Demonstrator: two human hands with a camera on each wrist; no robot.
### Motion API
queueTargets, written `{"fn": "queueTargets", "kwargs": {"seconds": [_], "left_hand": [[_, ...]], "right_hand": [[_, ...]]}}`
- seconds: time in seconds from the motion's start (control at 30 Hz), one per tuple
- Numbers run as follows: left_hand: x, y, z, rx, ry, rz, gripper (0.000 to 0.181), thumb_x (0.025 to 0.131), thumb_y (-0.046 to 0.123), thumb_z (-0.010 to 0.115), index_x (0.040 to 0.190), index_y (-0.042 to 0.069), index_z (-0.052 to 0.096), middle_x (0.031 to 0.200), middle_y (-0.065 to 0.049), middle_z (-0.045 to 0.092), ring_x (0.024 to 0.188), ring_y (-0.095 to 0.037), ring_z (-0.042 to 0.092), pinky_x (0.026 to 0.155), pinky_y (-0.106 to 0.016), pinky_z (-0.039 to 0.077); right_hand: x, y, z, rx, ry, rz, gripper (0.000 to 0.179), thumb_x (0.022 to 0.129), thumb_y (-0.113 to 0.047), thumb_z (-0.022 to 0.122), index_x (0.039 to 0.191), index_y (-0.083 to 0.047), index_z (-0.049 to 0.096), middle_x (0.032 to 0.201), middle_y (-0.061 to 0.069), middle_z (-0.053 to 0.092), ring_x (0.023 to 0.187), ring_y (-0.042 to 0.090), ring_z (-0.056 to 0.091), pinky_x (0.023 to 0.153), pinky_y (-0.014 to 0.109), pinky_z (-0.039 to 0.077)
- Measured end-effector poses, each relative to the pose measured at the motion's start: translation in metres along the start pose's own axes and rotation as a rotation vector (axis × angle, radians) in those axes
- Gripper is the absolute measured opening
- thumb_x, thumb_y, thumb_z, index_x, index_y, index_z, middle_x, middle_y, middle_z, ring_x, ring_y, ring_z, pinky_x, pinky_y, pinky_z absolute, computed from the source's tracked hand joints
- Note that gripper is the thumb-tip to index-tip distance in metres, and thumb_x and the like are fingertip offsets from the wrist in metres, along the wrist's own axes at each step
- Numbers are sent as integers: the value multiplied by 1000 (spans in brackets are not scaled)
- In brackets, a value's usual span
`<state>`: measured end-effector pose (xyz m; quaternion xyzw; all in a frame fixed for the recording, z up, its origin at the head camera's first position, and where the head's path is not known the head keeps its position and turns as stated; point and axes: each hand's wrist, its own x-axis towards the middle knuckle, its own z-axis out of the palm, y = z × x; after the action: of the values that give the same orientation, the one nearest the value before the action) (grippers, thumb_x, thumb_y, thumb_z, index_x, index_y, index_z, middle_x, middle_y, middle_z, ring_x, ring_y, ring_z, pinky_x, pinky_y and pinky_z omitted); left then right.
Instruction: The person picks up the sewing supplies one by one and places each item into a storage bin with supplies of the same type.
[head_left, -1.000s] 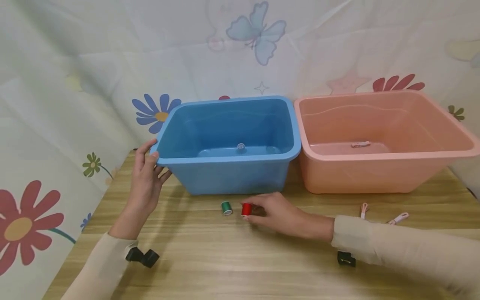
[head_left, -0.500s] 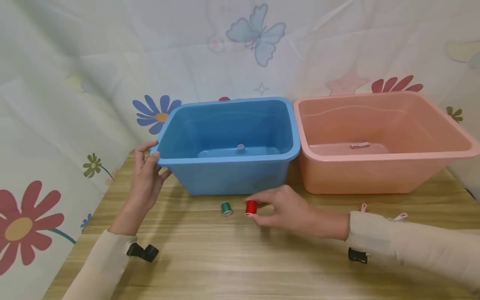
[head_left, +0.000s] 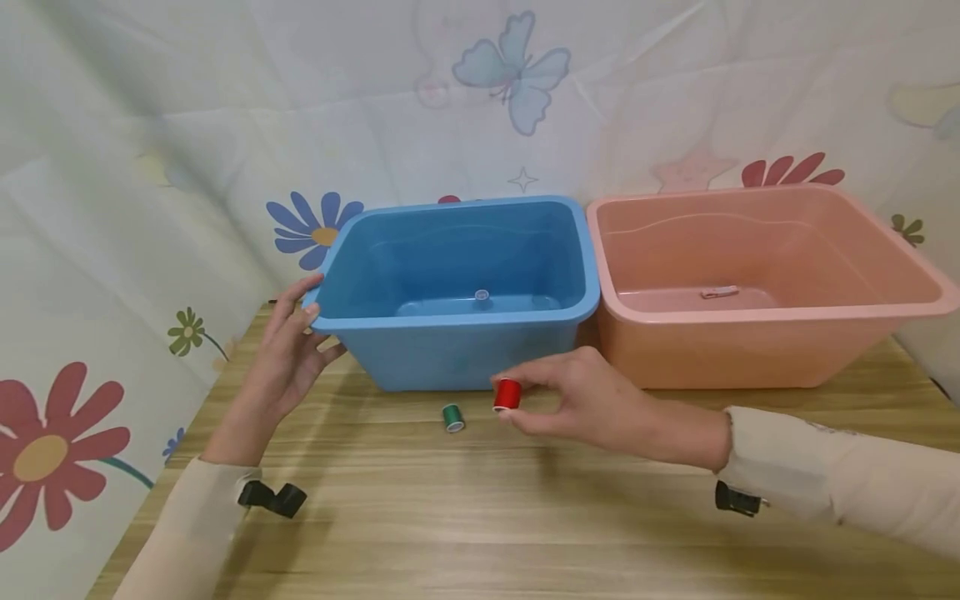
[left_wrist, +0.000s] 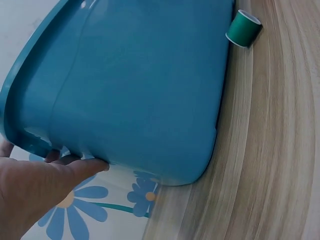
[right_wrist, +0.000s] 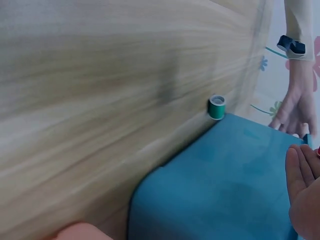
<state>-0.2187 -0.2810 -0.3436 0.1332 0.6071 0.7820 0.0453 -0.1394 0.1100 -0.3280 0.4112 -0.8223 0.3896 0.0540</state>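
Note:
Between thumb and fingertips, my right hand [head_left: 585, 400] pinches a red thread spool [head_left: 507, 394] in front of the blue tub [head_left: 450, 350], raised over the table. My left hand [head_left: 285, 354] grips the tub's left front corner, thumb and fingers at the rim; the left wrist view shows the fingers [left_wrist: 90, 167] against its side wall. A green thread spool [head_left: 453, 417] stands on the table just before the tub, left of the red one. Inside the tub lies a small, pale, round-ended thing [head_left: 482, 295]. Only a sliver of the red spool shows in the right wrist view.
A pink tub [head_left: 750, 342] stands right against the blue one, with a small pink-and-white looped item [head_left: 720, 292] on its floor. Behind both hangs a floral curtain [head_left: 420, 100]. The wooden table [head_left: 465, 525] extends in front.
My right hand has lifted the red spool off the table and shifted slightly right with it. The left hand stays at the tub's rim, its wrist slightly lower and further left.

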Motion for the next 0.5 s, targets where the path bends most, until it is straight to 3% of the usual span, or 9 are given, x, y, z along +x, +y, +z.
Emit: {"fn": "queueTargets", "kwargs": {"seconds": [0.1, 0.3, 0.5], "left_hand": [[0, 1, 0, 10, -5, -5, 46, 108, 17, 43, 153, 26, 34, 164, -9, 16, 145, -42, 29, 96, -40, 51], [-1, 0, -1, 36, 7, 4, 42, 108, 17, 44, 149, 27, 36, 163, -8, 18, 143, -42, 33, 95, -41, 51], [0, 0, -1, 59, 9, -2, 40, 108, 18, 45, 146, 27, 37, 163, -8, 16, 143, -43, 32, 94, -40, 52]], "right_hand": [[2, -3, -4, 8, 13, -31, 33, 87, -19, 82, 118, -10, 76, 108, -2, 77, 80, 4, 70, 60, 19, 52], [5, -6, -9, -19, 50, -110, 33, 86, -20, 83, 117, -9, 76, 106, -4, 77, 92, 2, 71, 74, 21, 56], [7, -12, -15, -35, 63, -142, 31, 86, -21, 83, 115, -10, 77, 101, -8, 77, 95, 1, 71, 76, 18, 55]]}}
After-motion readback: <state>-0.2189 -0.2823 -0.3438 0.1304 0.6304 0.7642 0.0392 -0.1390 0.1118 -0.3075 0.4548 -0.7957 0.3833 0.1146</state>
